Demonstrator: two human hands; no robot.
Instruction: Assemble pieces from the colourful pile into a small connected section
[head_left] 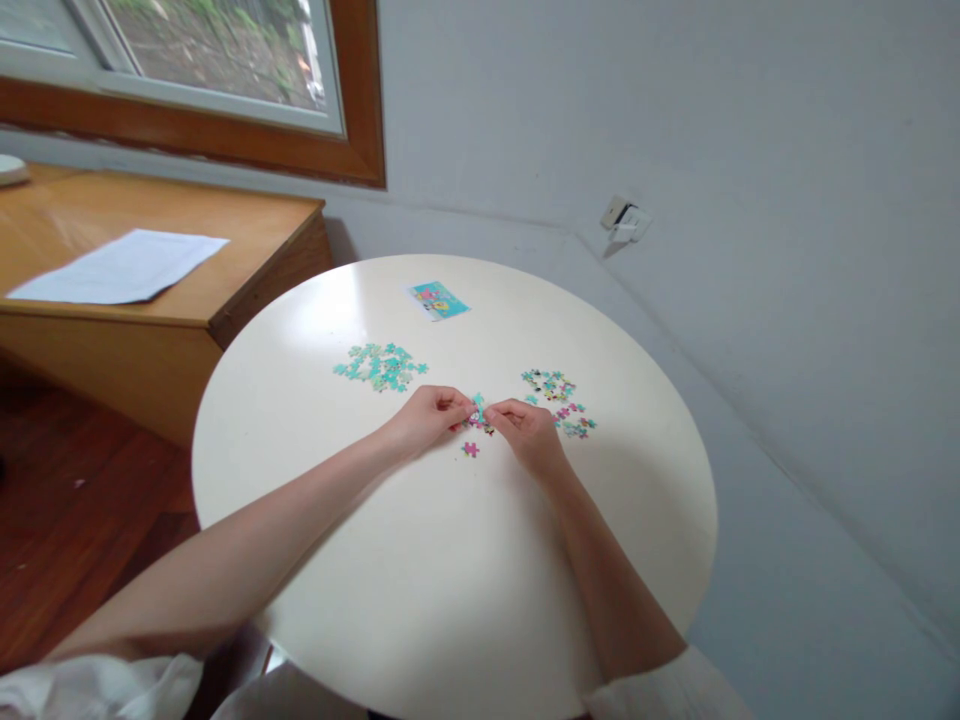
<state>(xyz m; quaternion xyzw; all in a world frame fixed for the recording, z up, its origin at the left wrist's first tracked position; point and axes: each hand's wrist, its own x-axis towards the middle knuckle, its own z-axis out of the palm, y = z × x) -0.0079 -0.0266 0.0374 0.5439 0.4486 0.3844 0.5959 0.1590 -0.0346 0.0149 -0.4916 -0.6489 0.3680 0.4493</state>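
While a person's left hand (pixel 439 408) pinches one side of a small teal puzzle piece (pixel 478 402), the right hand (pixel 525 425) pinches the other, both grips narrow, with the piece between the fingertips. Partly hidden pieces (pixel 475 421) lie just below the grip, a pink piece (pixel 470 449) nearer the body; beyond the left hand spreads a teal heap (pixel 382 367), beside the right multicoloured pieces (pixel 551 384), all on a round white table (pixel 450 590)
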